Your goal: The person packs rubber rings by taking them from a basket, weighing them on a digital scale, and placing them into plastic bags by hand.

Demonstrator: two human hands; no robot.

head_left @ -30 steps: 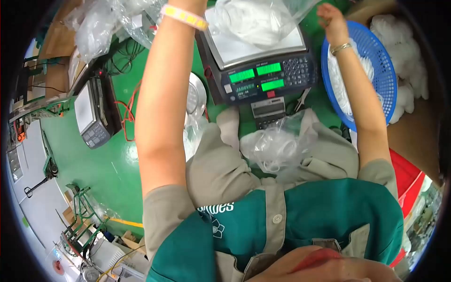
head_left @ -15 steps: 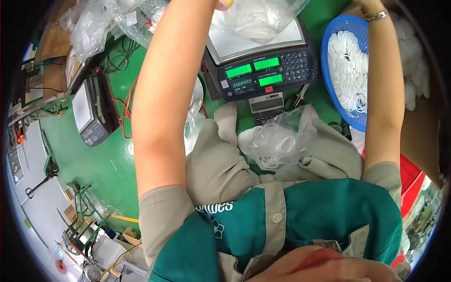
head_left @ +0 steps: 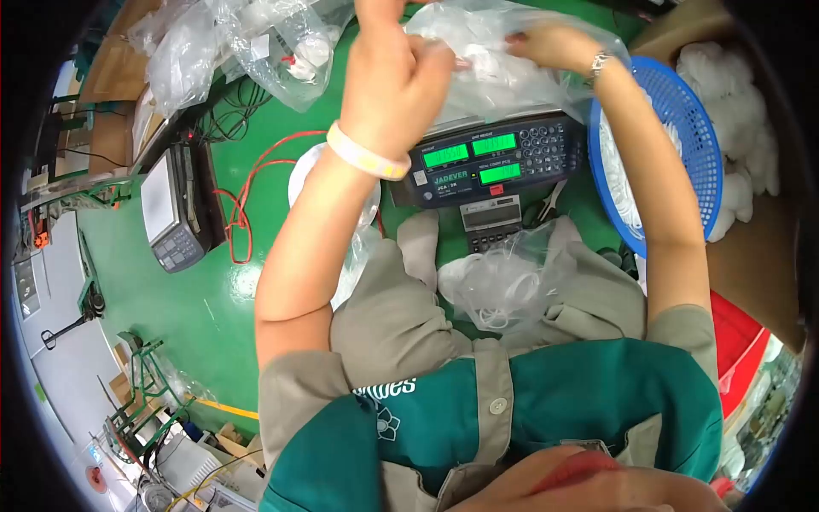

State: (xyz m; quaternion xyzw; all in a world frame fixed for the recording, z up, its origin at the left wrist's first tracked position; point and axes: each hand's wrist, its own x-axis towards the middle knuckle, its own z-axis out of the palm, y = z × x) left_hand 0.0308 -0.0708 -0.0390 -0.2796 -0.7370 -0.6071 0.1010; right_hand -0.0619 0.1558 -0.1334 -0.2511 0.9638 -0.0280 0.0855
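Although the plastic hides some of the fingers, both hands are at one clear bag [head_left: 490, 85], lying between them on the counting scale [head_left: 503, 158]. Left hand [head_left: 397, 85]: half curled, thumb spread toward the film, fingertips cut off by the upper edge; grip cannot be told. Right hand [head_left: 554, 47]: fingers loosely bent at the bag's far right part; whether inside it or pinching film, unclear.

Handling, by judgement: light, limp, slippery film around soft white contents; best held by a gathered edge.

Containers: blue basket [head_left: 701, 141], below and beside the right wrist, holding white cords [head_left: 618, 175]; second clear bag [head_left: 503, 282], on the lap, nearer the body than either hand, with white loops inside; further clear bags [head_left: 286, 55], left of the left hand, one containing a small white piece.
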